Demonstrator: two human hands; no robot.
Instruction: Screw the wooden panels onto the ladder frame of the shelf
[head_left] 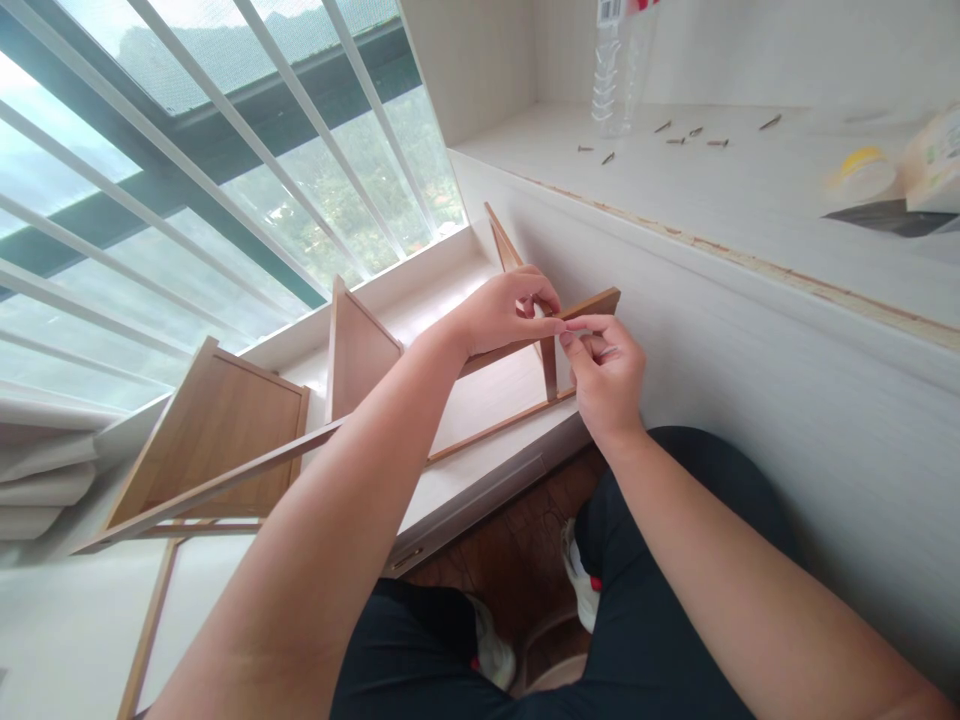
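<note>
A brown wooden shelf frame [225, 420] lies on its side on a white ledge below the window. My left hand [502, 310] grips the frame's long front rail [600, 300] near its far end. My right hand [607, 375] meets it there, fingertips pinched on something small at the rail; I cannot tell what it is. Both hands touch each other at the rail, just above a short upright strut [549, 368].
A white ledge [465, 400] carries the frame. Several loose screws [675, 138] lie on the white cabinet top [712, 190] at the right, near a clear plastic bottle [611, 70] and a yellow-lidded item [862, 170]. White window bars [225, 150] stand behind. My legs and shoes are below.
</note>
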